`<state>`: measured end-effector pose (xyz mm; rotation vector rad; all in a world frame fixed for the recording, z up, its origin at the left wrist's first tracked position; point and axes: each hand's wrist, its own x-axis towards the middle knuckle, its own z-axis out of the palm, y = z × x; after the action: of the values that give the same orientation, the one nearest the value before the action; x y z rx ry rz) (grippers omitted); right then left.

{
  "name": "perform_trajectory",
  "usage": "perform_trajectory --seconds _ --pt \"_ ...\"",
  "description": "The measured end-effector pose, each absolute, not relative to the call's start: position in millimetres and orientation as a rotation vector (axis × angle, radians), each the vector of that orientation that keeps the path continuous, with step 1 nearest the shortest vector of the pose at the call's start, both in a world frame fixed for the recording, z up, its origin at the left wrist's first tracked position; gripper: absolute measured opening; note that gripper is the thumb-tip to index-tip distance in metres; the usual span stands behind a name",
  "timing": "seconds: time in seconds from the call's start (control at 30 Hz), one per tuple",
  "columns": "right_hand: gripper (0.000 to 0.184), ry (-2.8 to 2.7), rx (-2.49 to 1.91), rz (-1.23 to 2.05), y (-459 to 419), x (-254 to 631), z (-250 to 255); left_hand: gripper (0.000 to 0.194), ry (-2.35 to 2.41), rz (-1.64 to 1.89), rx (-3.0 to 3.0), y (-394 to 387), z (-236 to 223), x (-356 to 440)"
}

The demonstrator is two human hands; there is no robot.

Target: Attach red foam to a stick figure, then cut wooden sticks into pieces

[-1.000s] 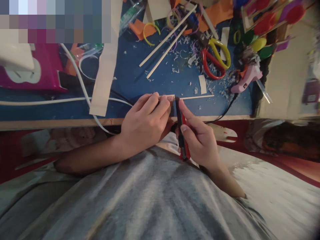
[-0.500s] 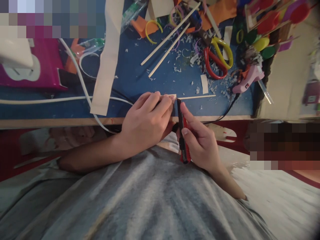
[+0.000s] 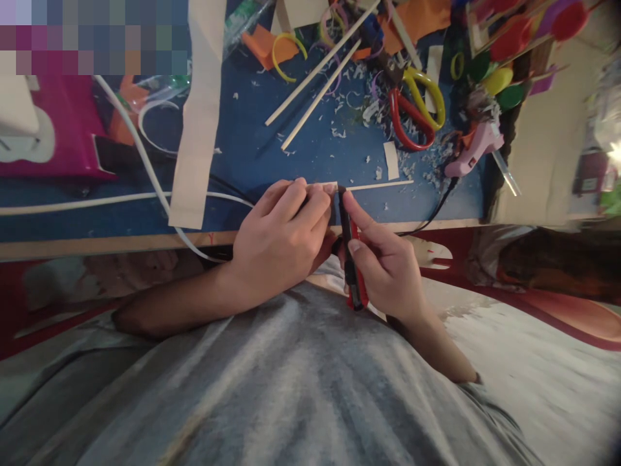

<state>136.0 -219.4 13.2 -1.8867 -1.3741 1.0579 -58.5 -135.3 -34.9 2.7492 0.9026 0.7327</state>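
A blue tabletop, crowded around the scissors.
From where I'm watching, the blue table [image 3: 252, 155] has a pale front edge, and I take the red-and-yellow-handled scissors [image 3: 395, 72] lying on it as my landmark. Left of them I see two pale sticks [image 3: 315, 69] set aslant, then a yellow ring [image 3: 274, 59] by orange paper [image 3: 262, 46], and farther left a long pale strip [image 3: 194, 142] reaching the front edge. Whitish shavings [image 3: 371, 111] are scattered around them. Just below them I have a small white piece [image 3: 391, 160], then a thin stick [image 3: 388, 186]; to their right, a pink glue gun [image 3: 478, 149].
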Motion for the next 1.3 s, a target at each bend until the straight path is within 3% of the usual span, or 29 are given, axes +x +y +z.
perform_trajectory --seconds 0.23,0.77,1.3 --pt "0.064 -1.434 -1.88 0.985 -207 139 9 0.034 0.906 0.787 2.911 -134 -32 -56" --pt "0.075 -1.672 -1.892 0.947 -225 144 22 0.049 0.899 0.784 2.853 -135 -36 -57" --pt "0.083 -1.733 -1.863 0.939 -222 140 20 0.05 0.881 0.748 2.803 -135 -33 -58"
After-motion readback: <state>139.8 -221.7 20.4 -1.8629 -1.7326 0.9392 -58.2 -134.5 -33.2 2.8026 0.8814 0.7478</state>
